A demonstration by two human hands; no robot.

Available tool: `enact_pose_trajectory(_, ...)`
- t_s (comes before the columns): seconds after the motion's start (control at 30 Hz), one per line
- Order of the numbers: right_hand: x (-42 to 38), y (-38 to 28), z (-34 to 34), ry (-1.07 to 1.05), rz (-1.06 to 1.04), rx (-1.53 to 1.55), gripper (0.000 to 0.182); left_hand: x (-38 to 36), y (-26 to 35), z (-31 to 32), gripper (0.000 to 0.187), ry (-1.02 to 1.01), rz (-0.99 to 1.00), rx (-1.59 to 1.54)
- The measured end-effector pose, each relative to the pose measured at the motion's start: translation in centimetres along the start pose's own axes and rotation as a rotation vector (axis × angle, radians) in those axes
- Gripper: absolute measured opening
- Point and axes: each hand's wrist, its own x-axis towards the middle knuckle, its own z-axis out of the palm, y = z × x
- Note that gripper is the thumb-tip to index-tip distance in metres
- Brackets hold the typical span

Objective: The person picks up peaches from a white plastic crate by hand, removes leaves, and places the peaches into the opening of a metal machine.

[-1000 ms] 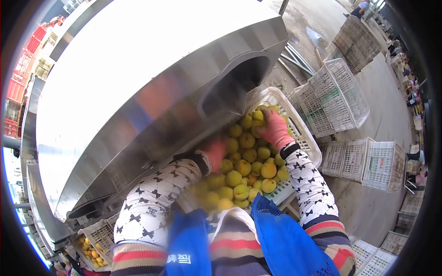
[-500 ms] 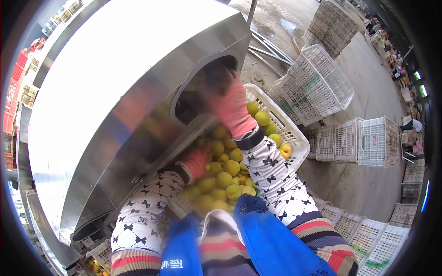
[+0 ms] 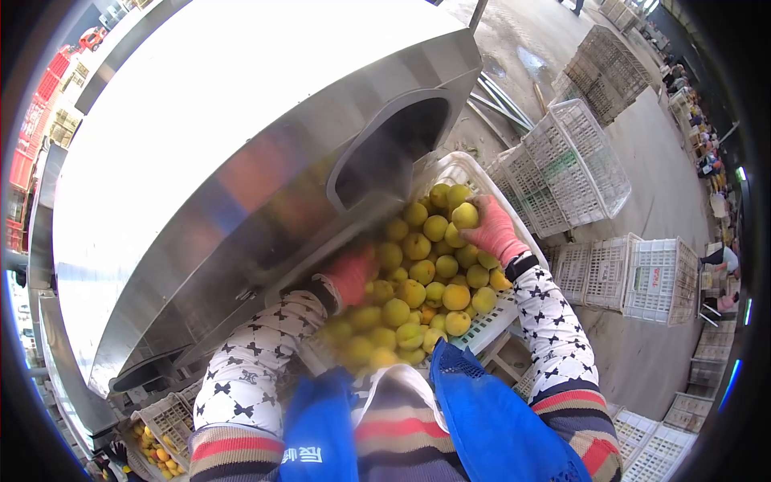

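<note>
A white plastic crate (image 3: 526, 233) full of round yellow-green fruits (image 3: 411, 293) stands in front of me, against a metal machine (image 3: 241, 173). My right hand (image 3: 491, 231), in a pink glove, has its fingers closed round one yellow-green fruit (image 3: 465, 215) above the crate's far right part. At the crate's left side is my left hand (image 3: 350, 275), gloved in pink too; blur hides its fingers. The machine's oval opening (image 3: 391, 153) lies just beyond the crate, with a dark inside.
White crates (image 3: 562, 173) are stacked on the concrete floor to the right, with more crates (image 3: 658, 281) below them. Metal bars (image 3: 504, 104) lie near the back. A crate of orange fruits (image 3: 161, 450) is at the lower left. Other people work far right.
My right hand has come out of the oval opening and moved right and down, onto a fruit at the crate. My left hand has barely moved. The view has shifted slightly.
</note>
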Motion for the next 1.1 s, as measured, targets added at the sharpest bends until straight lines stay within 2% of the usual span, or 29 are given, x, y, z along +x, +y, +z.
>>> enact_pose_trajectory(0.07, -2.1, -0.1, 1.0, 0.021, -0.097, 0.944, 0.082, -0.8, -1.4, 2.5, 0.08, 0.125, 0.072, -0.038)
enact_pose_trajectory(0.1, -2.7, -1.3, 0.7, 0.006, -0.122, 1.033, 0.081, -1.0, -1.9, 3.6, 0.078, 0.179, 0.111, -0.053)
enact_pose_trajectory(0.17, -4.2, -5.7, -1.1, -0.013, -0.176, 1.215, 0.081, -0.3, -2.0, 3.6, 0.077, 0.096, 0.083, -0.143)
enact_pose_trajectory(0.2, -3.8, -7.0, -1.4, 0.035, -0.254, 1.082, 0.081, 0.1, -2.0, 3.3, 0.076, 0.065, 0.061, -0.184)
enact_pose_trajectory(0.27, -1.9, -9.6, -2.5, 0.141, -0.413, 0.808, 0.081, 1.4, -1.8, 2.4, 0.076, -0.054, 0.034, -0.067)
enact_pose_trajectory(0.3, -1.3, -11.5, -3.5, 0.193, -0.425, 0.558, 0.079, 1.6, -1.8, 2.0, 0.077, -0.114, 0.022, -0.013)
enact_pose_trajectory(0.4, 0.4, -13.4, -2.0, 0.103, -0.459, 0.897, 0.08, -1.3, -0.7, 0.5, 0.077, 0.017, -0.02, 0.037)
enact_pose_trajectory(0.43, 1.1, -13.4, -0.7, 0.051, -0.474, 1.005, 0.075, -1.1, -0.9, 0.5, 0.078, -0.008, -0.032, 0.007)
enact_pose_trajectory(0.5, 2.0, -12.8, -1.1, 0.113, -0.477, 0.636, 0.071, -0.6, -1.2, 1.4, 0.079, -0.069, -0.057, -0.063)
enact_pose_trajectory(0.63, 3.3, -13.5, -1.6, 0.279, -0.496, 0.051, 0.062, 0.9, -1.6, 3.0, 0.083, -0.03, -0.036, 0.006)
enact_pose_trajectory(0.83, 1.1, -17.1, -3.3, 0.179, -0.232, -0.02, 0.054, 1.3, -2.4, 4.8, 0.083, 0.035, -0.048, 0.003)
enact_pose_trajectory(0.9, 1.8, -18.6, -3.0, 0.23, -0.307, -0.124, 0.047, 0.2, -1.8, 3.7, 0.082, 0.132, -0.078, -0.02)
enact_pose_trajectory(1.0, 7.9, -18.2, 1.4, 0.306, -0.306, -0.225, 0.04, -1.6, -0.4, 0.7, 0.081, 0.182, -0.014, -0.473)
enact_pose_trajectory(1.03, 7.6, -18.2, 0.3, 0.442, -0.374, -0.023, 0.043, -2.3, 0.4, 0.3, 0.073, 0.296, -0.022, -0.614)
enact_pose_trajectory(1.1, 5.6, -15.6, -1.4, 0.559, -0.693, 0.001, 0.063, -2.9, 1.9, -0.3, 0.064, 0.303, 0.009, -1.416)
